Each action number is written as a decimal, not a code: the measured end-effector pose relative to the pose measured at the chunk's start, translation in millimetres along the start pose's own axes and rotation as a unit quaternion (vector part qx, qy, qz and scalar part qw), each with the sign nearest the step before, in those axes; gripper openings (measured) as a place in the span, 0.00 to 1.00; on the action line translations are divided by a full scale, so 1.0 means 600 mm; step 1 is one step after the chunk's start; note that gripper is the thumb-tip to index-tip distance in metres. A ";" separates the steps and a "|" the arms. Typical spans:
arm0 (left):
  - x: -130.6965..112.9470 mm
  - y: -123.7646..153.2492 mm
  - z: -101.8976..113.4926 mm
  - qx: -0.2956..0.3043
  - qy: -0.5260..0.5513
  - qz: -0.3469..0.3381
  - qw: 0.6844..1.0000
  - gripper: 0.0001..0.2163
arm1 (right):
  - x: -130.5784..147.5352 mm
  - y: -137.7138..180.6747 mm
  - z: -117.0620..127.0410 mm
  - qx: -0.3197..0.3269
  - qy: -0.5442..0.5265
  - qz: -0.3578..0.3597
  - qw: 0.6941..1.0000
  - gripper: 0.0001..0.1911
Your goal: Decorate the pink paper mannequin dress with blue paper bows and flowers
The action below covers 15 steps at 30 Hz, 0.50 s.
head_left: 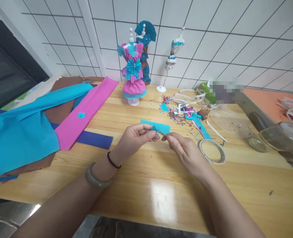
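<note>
A: Centre of the frame, what are your hands doing?

B: My left hand (133, 136) and right hand (183, 150) meet fingertip to fingertip just above the wooden table (161, 198). Left fingers are pinched narrow on a small scrap of turquoise paper (154, 129). Right thumb and forefinger are pinched shut on a thin needle-like pin (161, 133) whose tip touches that scrap. Can't tell exactly what the pin is, too small.

A: Anything right behind them?

B: A turquoise paper strip (155, 126) lies flat on the table just behind my fingertips. A tape roll (212, 151) lies flat just right of my right hand, not touching it.

A: Left of the frame?

B: Crepe sheets overlap there: a big turquoise sheet (22, 138), a pink sheet (87, 110), a dark blue strip (94, 139) under the pink one, brown paper (62, 112) beneath.

A: Upper middle?

B: A small dress form in pink and turquoise paper (133, 71) stands upright near the tiled wall (210, 33), a second, brown-and-teal form (144, 49) close behind it, and a third, thin form (172, 56) to the right. A pile of paper scraps (183, 110) lies right of centre.

A: Far right?

B: A clear round lid (228, 122) lies flat and a glass jar (282, 137) lies on its side.

A: Wrists?

B: A pale bangle (94, 178) and a black hair tie (113, 161) sit on my left.
</note>
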<state>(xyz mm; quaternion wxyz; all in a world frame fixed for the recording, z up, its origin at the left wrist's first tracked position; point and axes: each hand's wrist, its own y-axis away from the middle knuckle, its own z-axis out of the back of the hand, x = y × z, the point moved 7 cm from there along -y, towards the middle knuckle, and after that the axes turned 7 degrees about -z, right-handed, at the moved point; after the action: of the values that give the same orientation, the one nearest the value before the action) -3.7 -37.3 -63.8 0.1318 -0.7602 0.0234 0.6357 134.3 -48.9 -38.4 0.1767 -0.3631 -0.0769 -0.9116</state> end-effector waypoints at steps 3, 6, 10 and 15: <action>-0.006 0.002 -0.002 0.003 0.011 0.006 1.000 0.08 | 0.004 0.003 0.002 -0.006 0.015 0.002 1.000 0.20; -0.010 0.003 -0.005 0.011 0.024 0.016 1.000 0.08 | 0.007 0.006 0.004 -0.010 0.029 0.005 1.000 0.19; -0.010 0.004 -0.005 0.023 0.024 0.022 0.999 0.08 | 0.011 0.009 0.007 -0.010 0.041 0.011 0.999 0.19; -0.008 0.005 -0.006 0.029 0.006 0.021 0.999 0.08 | 0.013 0.010 0.008 -0.010 0.050 0.012 0.999 0.20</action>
<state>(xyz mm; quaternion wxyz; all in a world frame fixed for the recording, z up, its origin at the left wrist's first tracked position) -1.5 -41.8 -59.1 0.1398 -0.7591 0.0586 0.6331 134.1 -55.1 -29.3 0.1877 -0.3194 -0.0542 -0.9272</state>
